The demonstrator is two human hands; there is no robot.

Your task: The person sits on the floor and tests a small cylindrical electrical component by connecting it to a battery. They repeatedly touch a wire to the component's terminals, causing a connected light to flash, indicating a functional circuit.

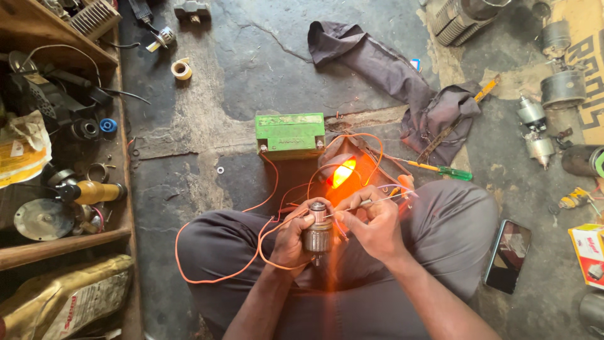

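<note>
Metal motor part [318, 236] gripped upright in my left hand [294, 240] | right hand [372, 225] pinching a probe wire [377, 200] to it | lamp [343, 173] glowing orange, just behind the part | step, I judge: continuity testing | next calls for steady contact.

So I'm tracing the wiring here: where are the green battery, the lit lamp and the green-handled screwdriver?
green battery [290, 134], head view, top face.
lit lamp [343, 172], head view, glowing orange lens.
green-handled screwdriver [454, 172], head view, green handle.

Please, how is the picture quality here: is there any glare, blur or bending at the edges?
Head view: even daylight, soft shadows; the lit orange lamp flares and throws a faint orange streak down over the metal cylinder held by the left hand and right hand; the green battery is sharp; the wooden shelf at the left edge looks bowed by the wide lens.
</note>
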